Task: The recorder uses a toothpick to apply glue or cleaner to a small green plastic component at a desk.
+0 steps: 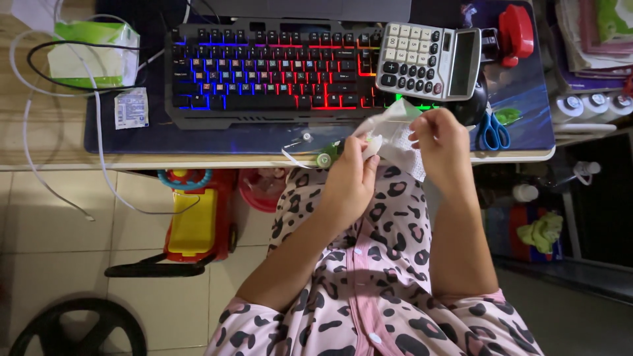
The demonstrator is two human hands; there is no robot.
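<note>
Holding: left hand and right hand, close together, each pinching one end of a white gauze wrapper, above the desk edge.
Wrapper place: 6 o'clock of the calculator.
Risk, tearing: uneven pull could rip the wrapper.
Risk, dropping: contents may likely fall past the lap.
Scissors: 3 o'clock, untouched.
</note>
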